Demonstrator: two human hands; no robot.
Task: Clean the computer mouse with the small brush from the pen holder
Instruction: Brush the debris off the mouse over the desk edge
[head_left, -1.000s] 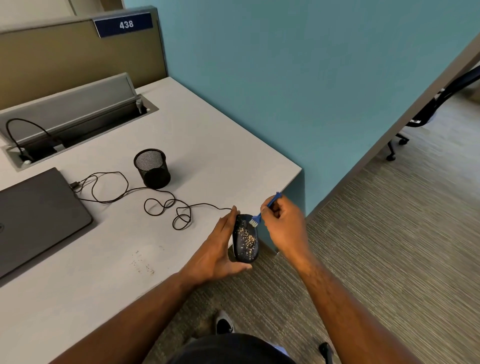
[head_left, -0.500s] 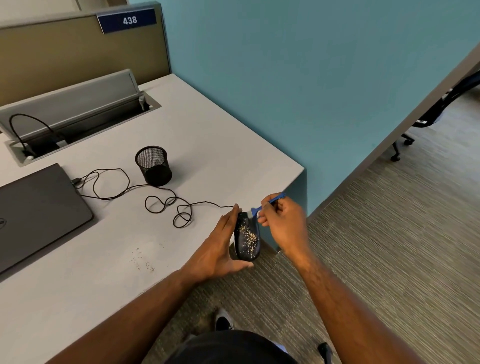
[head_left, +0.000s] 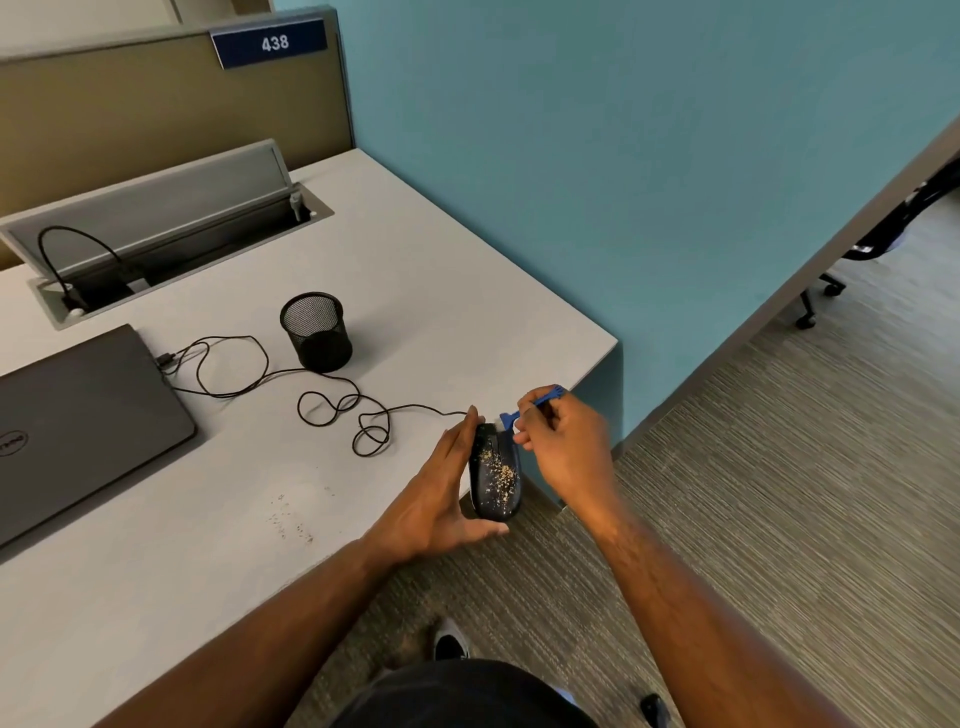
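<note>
**Mouse held at the counter edge, brush at its front end**

The left hand (head_left: 447, 499) cradles the black computer mouse (head_left: 494, 475) from its left side, fingers stretched along the body and thumb tucked under the near end. The mouse sits tilted over the counter (head_left: 415, 249) edge, likely so that loosened dirt drops to the floor rather than onto the work surface. Pale crumbs are scattered over its upper shell, so most of the cleaning looks still to be done.

The right hand (head_left: 563, 447) pinches the handle of the small blue brush (head_left: 524, 410) between thumb and curled fingers, much as one holds a pen. That grip suits short, controlled strokes. The bristle end meets the mouse at its far, cable end, probably the start of a pass toward the person.

The mouse cable (head_left: 322, 410) trails in loose loops back to the closed laptop (head_left: 78, 415), slack enough that the mouse can be lifted freely.

The black mesh pen holder (head_left: 316, 332) stands upright farther back, well apart from both hands. Nothing shows above its rim, and it appears empty. A few dark specks (head_left: 291, 519) lie on the counter near the left forearm.
</note>
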